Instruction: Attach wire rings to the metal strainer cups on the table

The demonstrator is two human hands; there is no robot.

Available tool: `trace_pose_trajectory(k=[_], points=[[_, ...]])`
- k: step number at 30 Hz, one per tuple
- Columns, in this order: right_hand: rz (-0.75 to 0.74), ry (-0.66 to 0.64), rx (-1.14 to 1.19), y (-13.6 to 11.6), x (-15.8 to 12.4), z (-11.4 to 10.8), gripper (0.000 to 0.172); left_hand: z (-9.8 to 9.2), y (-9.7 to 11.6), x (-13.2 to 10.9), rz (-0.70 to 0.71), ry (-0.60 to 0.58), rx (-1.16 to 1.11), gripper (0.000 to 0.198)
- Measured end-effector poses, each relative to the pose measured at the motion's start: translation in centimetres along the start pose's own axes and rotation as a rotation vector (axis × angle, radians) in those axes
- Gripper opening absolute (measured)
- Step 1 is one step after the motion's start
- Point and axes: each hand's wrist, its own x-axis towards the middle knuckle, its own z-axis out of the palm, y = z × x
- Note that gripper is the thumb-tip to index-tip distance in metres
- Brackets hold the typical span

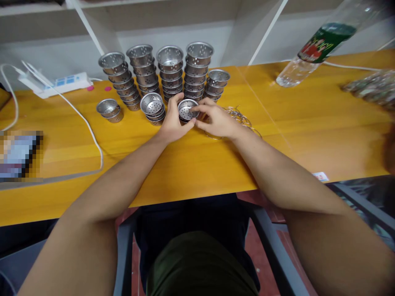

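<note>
A small perforated metal cup (187, 111) stands at the front of the stacks, and another rim shows just beneath it. My left hand (174, 122) curves around the cup's left side, thumb at the front and fingers behind. From the right, my right hand (214, 118) grips the rim, with fingertips over the inside and the thumb low at the front. Beside my left hand is a short stack of similar cups (152, 105). Thin wire rings (242, 117) lie in a loose heap behind and beside my right hand.
Tall stacks of perforated cups (169, 57) line the back, with a shorter stack (218, 78) at their right. More cups (108, 109) sit left. A power strip (66, 83), white cable (89, 123), blurred phone (18, 156), and plastic bottle (317, 47) are also on the table (197, 172).
</note>
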Motion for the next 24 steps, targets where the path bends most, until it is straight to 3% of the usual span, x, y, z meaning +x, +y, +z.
trace_pose_trajectory(k=[7, 24], points=[[0.004, 0.008, 0.002, -0.2, 0.1, -0.1, 0.070, -0.6, -0.2, 0.0, -0.028, -0.060, -0.036, 0.089], [-0.023, -0.001, -0.015, -0.1, 0.1, -0.1, 0.072, -0.9, -0.5, 0.1, -0.125, -0.103, -0.062, 0.096]])
